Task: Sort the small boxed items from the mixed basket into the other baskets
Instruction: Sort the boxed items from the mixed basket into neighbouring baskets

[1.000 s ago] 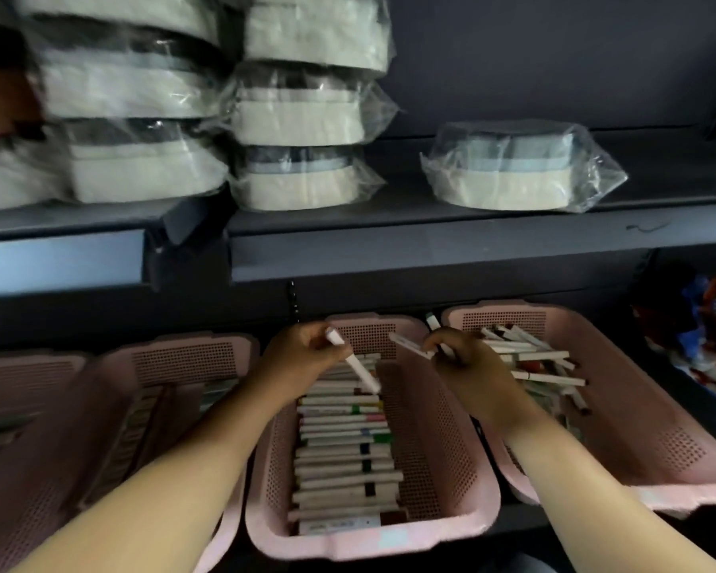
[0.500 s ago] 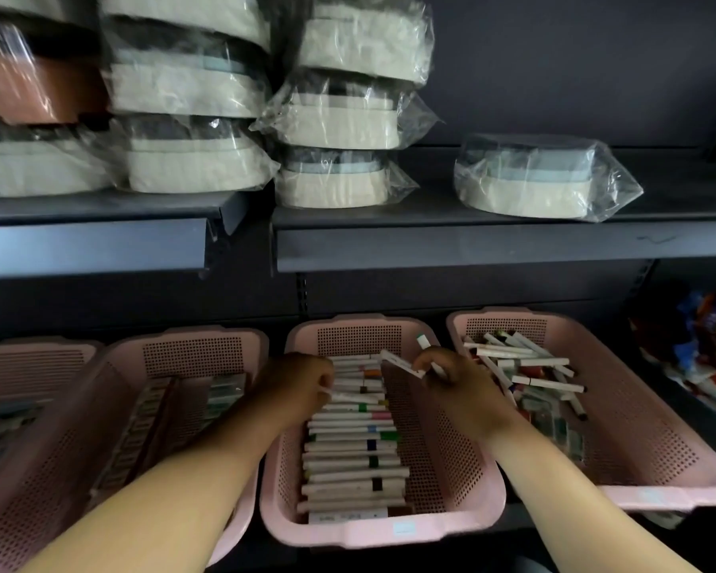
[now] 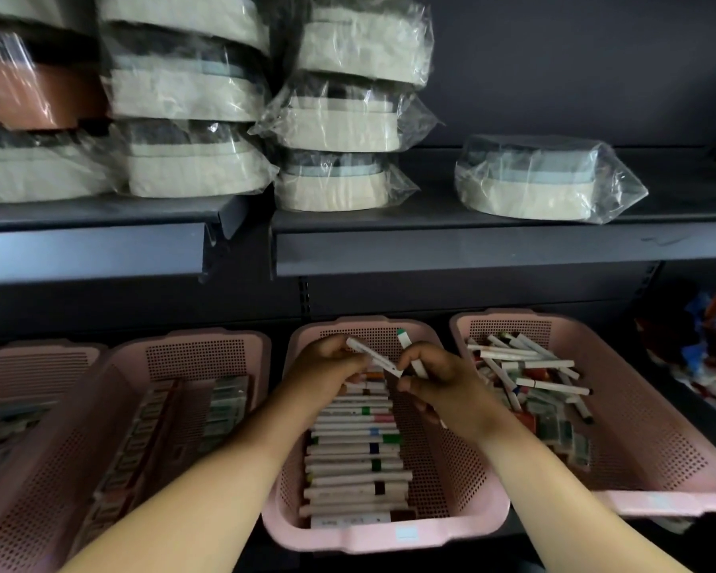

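Note:
Both hands hover over the back of the middle pink basket (image 3: 468,506), which holds a neat row of slim white boxes (image 3: 356,461). My left hand (image 3: 327,374) pinches one end of a slim white box (image 3: 375,357). My right hand (image 3: 439,382) holds that box's other end with thumb and forefinger and also grips a second white box (image 3: 406,345) that sticks up behind its fingers. The right pink basket (image 3: 658,461) holds a loose jumble of white boxes (image 3: 525,361).
Two more pink baskets (image 3: 207,349) with boxed items stand at the left. A dark shelf edge (image 3: 472,250) runs above the baskets, carrying plastic-wrapped round items (image 3: 546,179). Colourful packets (image 3: 711,345) lie at the far right.
My left hand put its earlier box down on the row, then rose and took hold of the end of a box in my right hand. The camera tilted upward.

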Demonstrator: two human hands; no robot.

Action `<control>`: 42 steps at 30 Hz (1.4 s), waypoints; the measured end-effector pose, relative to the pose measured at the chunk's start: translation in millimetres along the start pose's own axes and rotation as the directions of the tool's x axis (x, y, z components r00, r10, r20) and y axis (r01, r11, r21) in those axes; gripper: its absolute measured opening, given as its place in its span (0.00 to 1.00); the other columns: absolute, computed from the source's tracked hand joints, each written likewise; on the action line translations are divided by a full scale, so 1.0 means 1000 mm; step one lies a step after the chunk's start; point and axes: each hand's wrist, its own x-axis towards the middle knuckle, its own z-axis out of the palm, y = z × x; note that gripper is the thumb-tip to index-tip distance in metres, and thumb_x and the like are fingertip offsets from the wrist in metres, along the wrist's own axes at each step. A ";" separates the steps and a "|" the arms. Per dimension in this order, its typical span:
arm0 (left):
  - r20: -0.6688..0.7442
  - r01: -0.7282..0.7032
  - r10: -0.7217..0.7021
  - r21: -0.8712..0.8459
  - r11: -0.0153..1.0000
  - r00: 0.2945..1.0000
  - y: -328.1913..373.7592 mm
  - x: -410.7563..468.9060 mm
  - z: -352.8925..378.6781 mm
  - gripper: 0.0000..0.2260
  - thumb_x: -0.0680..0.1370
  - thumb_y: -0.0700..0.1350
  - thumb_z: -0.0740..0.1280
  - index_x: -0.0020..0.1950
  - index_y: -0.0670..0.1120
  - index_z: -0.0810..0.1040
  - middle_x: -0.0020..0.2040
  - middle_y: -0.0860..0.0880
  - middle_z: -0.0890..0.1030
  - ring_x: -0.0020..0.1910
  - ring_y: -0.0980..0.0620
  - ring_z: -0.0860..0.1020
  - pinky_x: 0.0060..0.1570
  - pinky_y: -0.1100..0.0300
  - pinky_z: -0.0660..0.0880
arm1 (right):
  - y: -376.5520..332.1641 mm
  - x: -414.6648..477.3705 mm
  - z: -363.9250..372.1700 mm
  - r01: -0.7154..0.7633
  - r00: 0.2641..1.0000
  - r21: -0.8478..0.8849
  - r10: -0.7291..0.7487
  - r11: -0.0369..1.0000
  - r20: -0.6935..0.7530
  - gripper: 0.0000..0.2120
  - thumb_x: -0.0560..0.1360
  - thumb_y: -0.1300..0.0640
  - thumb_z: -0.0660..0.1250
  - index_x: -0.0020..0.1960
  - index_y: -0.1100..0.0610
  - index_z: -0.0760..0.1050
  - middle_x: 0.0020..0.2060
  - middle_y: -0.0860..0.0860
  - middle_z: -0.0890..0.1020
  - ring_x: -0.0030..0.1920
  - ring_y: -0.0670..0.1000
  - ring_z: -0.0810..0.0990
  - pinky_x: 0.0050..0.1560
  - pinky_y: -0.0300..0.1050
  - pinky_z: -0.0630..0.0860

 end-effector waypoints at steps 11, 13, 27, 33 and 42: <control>0.292 -0.213 0.052 0.554 0.805 0.955 0.006 0.005 -0.027 0.08 0.76 0.48 0.78 0.51 0.61 0.86 0.47 0.60 0.86 0.48 0.63 0.82 0.49 0.66 0.79 | 0.008 0.013 -0.005 -0.044 0.999 -0.218 0.040 0.975 -0.023 0.06 0.78 0.59 0.70 0.46 0.49 0.77 0.33 0.43 0.76 0.30 0.39 0.73 0.32 0.34 0.69; 0.326 -0.257 0.031 0.678 0.689 0.945 0.006 0.006 -0.023 0.06 0.77 0.50 0.76 0.53 0.59 0.87 0.46 0.60 0.85 0.46 0.61 0.81 0.47 0.63 0.78 | 0.009 0.016 0.000 -0.019 1.000 -0.263 0.012 0.965 -0.028 0.04 0.78 0.60 0.70 0.47 0.52 0.78 0.38 0.45 0.77 0.34 0.37 0.76 0.35 0.28 0.70; 0.275 -0.282 0.061 0.934 0.221 0.959 -0.031 0.044 -0.031 0.09 0.80 0.53 0.67 0.55 0.53 0.85 0.53 0.54 0.83 0.53 0.52 0.80 0.53 0.58 0.77 | 0.022 0.017 -0.015 0.017 0.985 -0.292 -0.066 0.956 -0.159 0.15 0.82 0.55 0.65 0.63 0.38 0.72 0.50 0.42 0.83 0.47 0.39 0.83 0.48 0.43 0.82; 0.202 -0.259 0.171 0.588 0.766 0.964 -0.009 0.035 0.004 0.06 0.80 0.50 0.73 0.55 0.56 0.86 0.48 0.61 0.84 0.48 0.66 0.80 0.50 0.66 0.76 | 0.013 0.024 -0.011 -0.035 0.976 -0.231 -0.017 0.972 -0.219 0.07 0.78 0.57 0.67 0.50 0.45 0.75 0.43 0.48 0.85 0.42 0.49 0.83 0.47 0.57 0.81; 0.014 -0.127 0.126 0.139 0.982 0.992 0.011 0.021 0.025 0.03 0.80 0.42 0.74 0.52 0.48 0.85 0.45 0.51 0.87 0.45 0.57 0.85 0.50 0.63 0.80 | -0.003 0.029 0.008 -0.029 0.985 -0.259 -0.017 0.965 -0.172 0.03 0.80 0.58 0.66 0.48 0.53 0.75 0.39 0.52 0.83 0.36 0.44 0.81 0.35 0.33 0.75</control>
